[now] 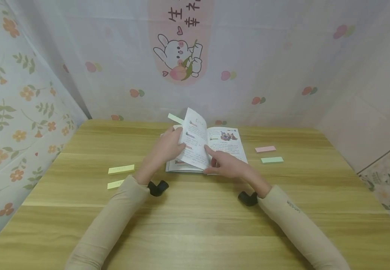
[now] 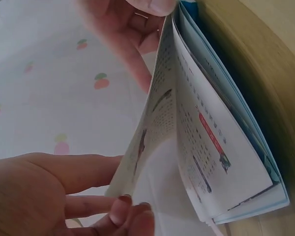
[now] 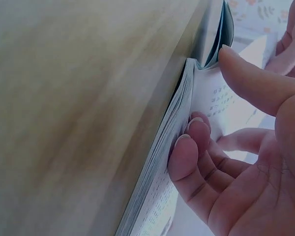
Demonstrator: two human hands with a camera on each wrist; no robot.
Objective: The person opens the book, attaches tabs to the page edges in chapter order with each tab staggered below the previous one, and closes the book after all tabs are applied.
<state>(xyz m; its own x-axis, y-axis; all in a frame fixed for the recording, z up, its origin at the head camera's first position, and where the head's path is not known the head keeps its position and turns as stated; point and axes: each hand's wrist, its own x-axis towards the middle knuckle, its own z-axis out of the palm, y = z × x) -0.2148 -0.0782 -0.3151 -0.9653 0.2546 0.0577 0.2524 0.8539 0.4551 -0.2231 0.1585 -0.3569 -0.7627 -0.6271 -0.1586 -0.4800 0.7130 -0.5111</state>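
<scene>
An open book [image 1: 225, 144] with printed text and small coloured pictures lies on the table. My left hand [image 1: 169, 144] pinches the outer edge of a raised page [image 1: 196, 140], which bows upward in the left wrist view. At the book's inner fold is my right hand [image 1: 228, 165], thumb and fingers spread apart. In the right wrist view its bent fingers [image 3: 184, 152] touch the right-hand page near the lower edge, and the thumb points toward the left-hand pages. A pale green strip [image 1: 176, 119] juts out past the book's upper left.
Two yellow strips [image 1: 121, 169] lie left of the book, one partly behind the left sleeve. On the right are a pink strip [image 1: 265, 149] and a green strip [image 1: 272, 160]. A patterned curtain [image 1: 266, 56] hangs behind the wooden table [image 1: 195, 232]. Black wrist mounts [image 1: 248, 198] sit below both hands.
</scene>
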